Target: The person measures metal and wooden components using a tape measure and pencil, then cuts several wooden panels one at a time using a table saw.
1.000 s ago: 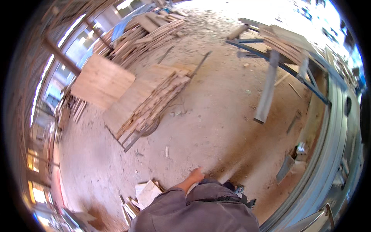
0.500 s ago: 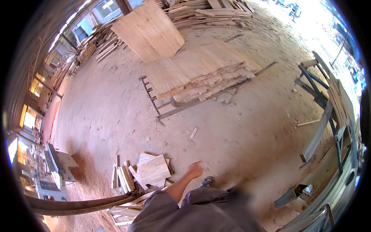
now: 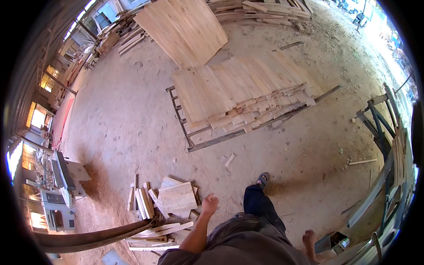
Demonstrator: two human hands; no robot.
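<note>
My left hand [image 3: 210, 204] hangs ahead of my body with its fingers curled in; nothing shows in it. Close to its left lies a square wooden panel piece [image 3: 178, 199] on a small heap of offcuts, apart from the hand. Lower right, my right hand [image 3: 309, 239] hangs at my side, its fingers also curled and no object visible in it. A grey bin-like container [image 3: 324, 244] stands on the floor just beyond that hand. One sandalled foot [image 3: 263, 178] is stepped forward on the dusty ground.
Ahead, a low metal frame [image 3: 216, 143] carries a broad stack of boards [image 3: 234, 84]. Behind it a large wooden panel [image 3: 185, 33] stands tilted. At right is a blue metal rack [image 3: 383, 121]; at left, a grey machine [image 3: 57, 214] beside sawdust. A dark curved beam [image 3: 92, 236] crosses lower left.
I have stepped forward, and one leg now shows in front. My left hand has swung back and left; my right hand, blurred before, now shows at lower right.
</note>
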